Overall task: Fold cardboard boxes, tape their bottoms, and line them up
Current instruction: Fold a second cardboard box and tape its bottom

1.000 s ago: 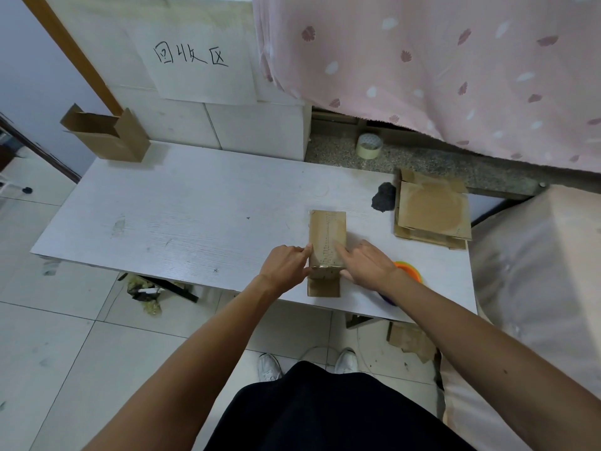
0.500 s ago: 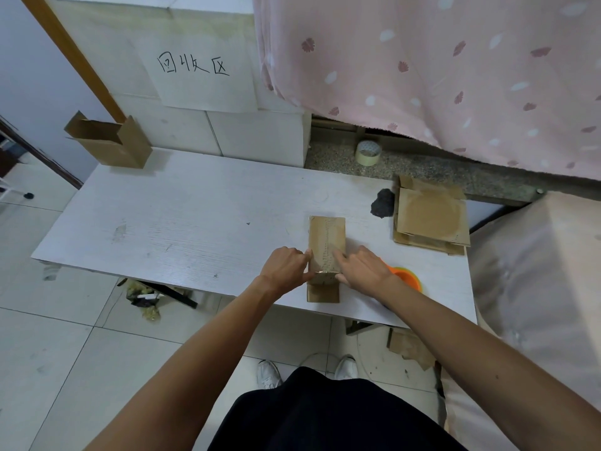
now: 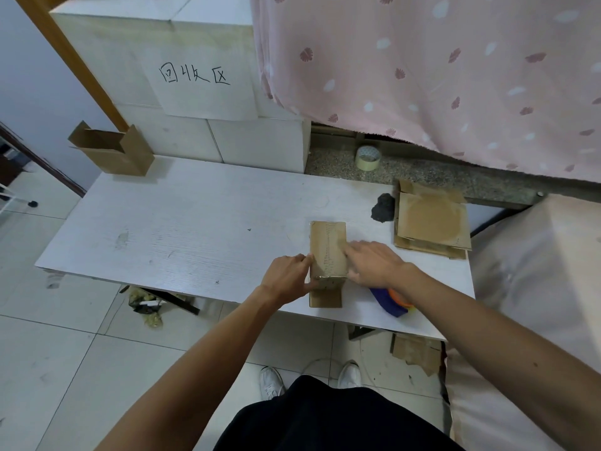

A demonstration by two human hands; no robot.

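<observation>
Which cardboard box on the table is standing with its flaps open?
The box at the far left corner; the box at the near edge is closed, and the right-hand stack lies flat.

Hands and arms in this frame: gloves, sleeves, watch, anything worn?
Nothing worn. Left hand and right hand are ungloved, no rings or watch visible; both forearms are bare to the frame edge, no sleeves showing. Lower down, a black garment and white shoes.

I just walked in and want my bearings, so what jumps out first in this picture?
The small cardboard box at the white table's near edge, with the left hand holding its side and the right hand pressing flat on top. Next, the big pink curtain at upper right and the stack of flat cardboard on the table's right side.
</observation>
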